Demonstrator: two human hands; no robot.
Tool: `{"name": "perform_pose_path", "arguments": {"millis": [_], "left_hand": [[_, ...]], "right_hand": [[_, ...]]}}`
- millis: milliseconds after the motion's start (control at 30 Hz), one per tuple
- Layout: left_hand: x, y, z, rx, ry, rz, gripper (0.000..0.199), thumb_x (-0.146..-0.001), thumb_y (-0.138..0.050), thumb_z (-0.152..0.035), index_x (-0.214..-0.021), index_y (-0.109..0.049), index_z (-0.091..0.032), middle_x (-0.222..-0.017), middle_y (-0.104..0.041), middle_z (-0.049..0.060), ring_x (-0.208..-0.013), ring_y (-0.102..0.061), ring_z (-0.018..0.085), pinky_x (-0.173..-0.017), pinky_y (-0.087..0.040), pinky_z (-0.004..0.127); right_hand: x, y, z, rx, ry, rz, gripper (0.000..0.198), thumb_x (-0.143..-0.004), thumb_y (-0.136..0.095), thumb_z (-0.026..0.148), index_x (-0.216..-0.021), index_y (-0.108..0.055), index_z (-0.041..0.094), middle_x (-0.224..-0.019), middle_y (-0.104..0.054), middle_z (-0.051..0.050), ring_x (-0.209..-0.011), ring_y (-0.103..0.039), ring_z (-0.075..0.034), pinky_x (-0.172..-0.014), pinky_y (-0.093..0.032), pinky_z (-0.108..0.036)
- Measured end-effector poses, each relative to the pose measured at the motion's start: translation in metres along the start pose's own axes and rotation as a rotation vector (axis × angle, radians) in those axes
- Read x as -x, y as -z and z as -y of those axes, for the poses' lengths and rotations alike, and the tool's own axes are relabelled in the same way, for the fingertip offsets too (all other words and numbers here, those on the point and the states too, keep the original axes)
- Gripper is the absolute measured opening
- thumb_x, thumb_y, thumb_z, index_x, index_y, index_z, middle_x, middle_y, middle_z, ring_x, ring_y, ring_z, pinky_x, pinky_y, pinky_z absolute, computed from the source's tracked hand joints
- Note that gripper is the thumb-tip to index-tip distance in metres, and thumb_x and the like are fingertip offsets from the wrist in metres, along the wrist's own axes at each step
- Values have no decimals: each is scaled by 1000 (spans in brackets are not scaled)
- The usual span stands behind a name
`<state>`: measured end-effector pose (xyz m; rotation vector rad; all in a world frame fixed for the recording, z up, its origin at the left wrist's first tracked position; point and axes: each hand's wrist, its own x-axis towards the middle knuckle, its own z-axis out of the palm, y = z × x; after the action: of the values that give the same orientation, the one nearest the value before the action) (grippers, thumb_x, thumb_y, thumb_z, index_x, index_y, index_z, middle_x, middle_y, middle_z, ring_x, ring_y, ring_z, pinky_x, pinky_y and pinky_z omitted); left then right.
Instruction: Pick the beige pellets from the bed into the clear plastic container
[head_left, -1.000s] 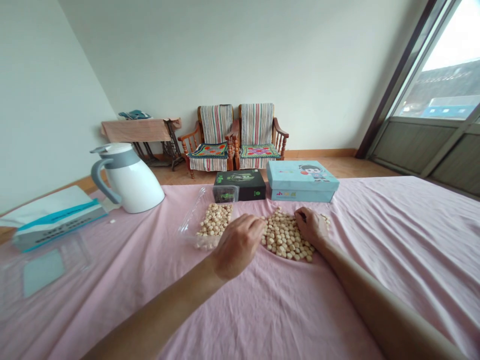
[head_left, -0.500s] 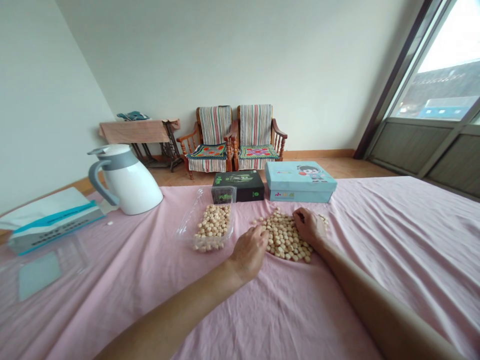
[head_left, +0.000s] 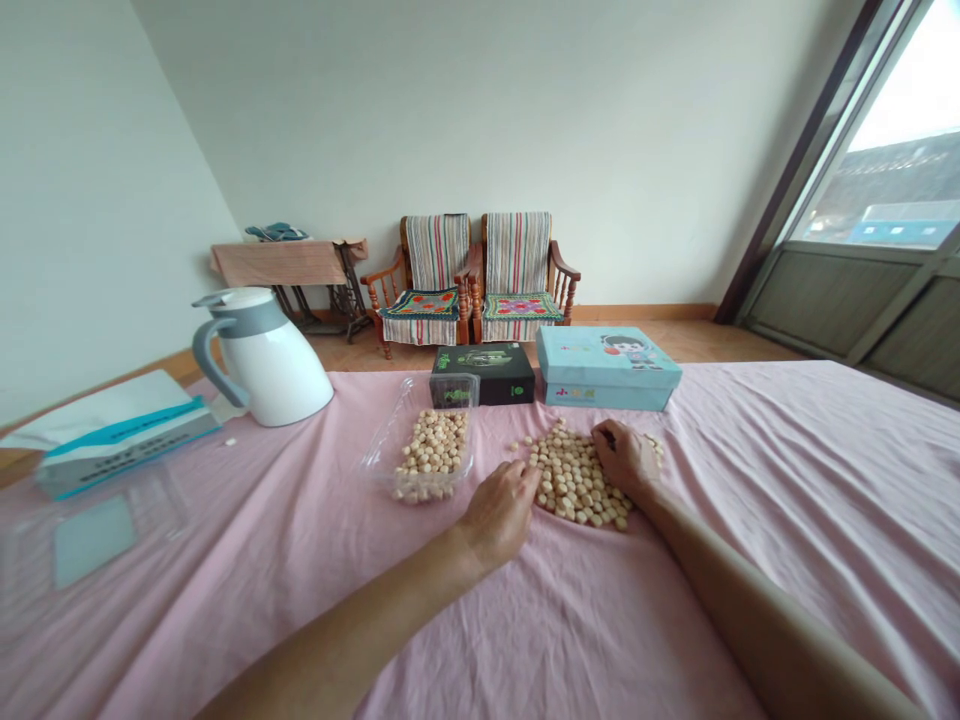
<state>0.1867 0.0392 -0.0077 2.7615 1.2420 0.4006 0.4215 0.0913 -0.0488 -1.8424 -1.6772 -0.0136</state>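
A loose heap of small round pale-beige pieces (head_left: 577,488) lies on the pink cloth; their kind is not clear. At its left edge is my left hand (head_left: 501,508), fingers curled and pressed together against the pieces. My right hand (head_left: 628,458) rests over the heap's right side with its fingers bent inward. Whatever either hand's fingers hold is hidden. Left of the heap, a clear plastic tray (head_left: 384,458) contains many similar pieces (head_left: 433,445).
Behind the heap stand a black box (head_left: 487,380) and a light-blue box (head_left: 611,385). To the left are a white jug (head_left: 277,370), a tissue pack (head_left: 127,435) and a clear plastic lid (head_left: 94,540). Two armchairs (head_left: 517,260) stand beyond the table.
The whole view has shifted slightly, so things appear a little further right. Both hands stay at the heap in nearly the same pose.
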Motion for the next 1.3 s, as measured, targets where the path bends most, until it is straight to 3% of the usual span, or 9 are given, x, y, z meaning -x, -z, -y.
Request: {"name": "perform_pose_path", "arguments": {"millis": [133,300,400,500,633,733,933,1100,1300], "left_hand": [[2,26,-7,1,-29,-31,18,-76,-45,-4,-85,-49,-19,-92,-57,4,-85,-56,17,-76,-46,27],[2,86,8,-100,48,-271,13,-81,-45,-8,-83,-51,-20,-85,-56,2,-77,-54,15,-71,-43,27],[1,105,22,-190,129,-415,11,-80,-48,-9,-84,-53,-18,-85,-56,4,-83,-54,19,-76,-43,31],[1,97,21,-117,64,-464,10,-82,-48,-11,-86,-55,-18,-89,-57,5,-90,-53,20,-81,-43,32],[-2,57,3,43,-70,-256,12,-85,-45,-10,-83,-54,-18,-85,-58,2,-84,-55,16,-77,-46,28],[-6,24,-2,43,-92,-127,17,-83,-43,-5,-85,-53,-17,-91,-58,5,-92,-55,18,-82,-47,29],[-11,-6,7,-26,-56,-58,19,-80,-43,-3,-89,-53,-16,-94,-59,7,-94,-55,21,-84,-48,34],[-4,2,-1,-24,-97,-89,15,-82,-45,-6,-88,-52,-17,-92,-58,5,-91,-55,19,-81,-48,32],[1,59,-7,-93,-109,-297,14,-86,-44,-10,-90,-53,-19,-88,-58,4,-88,-54,18,-81,-45,31]], "right_hand": [[0,3,2,10,13,2,23,-83,-41,29,-80,-62,20,-81,-68,-5,-75,-58,-17,-64,-35,-25],[0,4,2,18,14,-3,22,-83,-42,29,-80,-62,20,-81,-68,-5,-75,-58,-17,-63,-34,-25],[0,3,1,9,21,-7,22,-82,-42,29,-80,-62,20,-80,-67,-5,-74,-57,-17,-63,-34,-25],[0,2,0,-8,24,-13,21,-82,-43,28,-80,-62,20,-80,-67,-4,-74,-57,-17,-64,-35,-25],[0,2,1,-2,22,-13,21,-82,-43,27,-80,-62,20,-81,-67,-4,-75,-58,-17,-65,-35,-25],[0,3,1,15,24,-2,22,-83,-42,28,-79,-62,20,-82,-67,-4,-75,-58,-17,-65,-34,-25],[-1,1,0,9,24,-8,24,-84,-41,30,-80,-63,20,-82,-67,-5,-76,-59,-18,-65,-35,-26],[-1,1,0,24,16,-14,23,-84,-42,30,-80,-62,21,-82,-68,-4,-76,-59,-18,-65,-35,-26],[0,3,2,22,16,-8,23,-83,-42,29,-80,-63,21,-82,-68,-4,-76,-58,-17,-65,-35,-26]]}}
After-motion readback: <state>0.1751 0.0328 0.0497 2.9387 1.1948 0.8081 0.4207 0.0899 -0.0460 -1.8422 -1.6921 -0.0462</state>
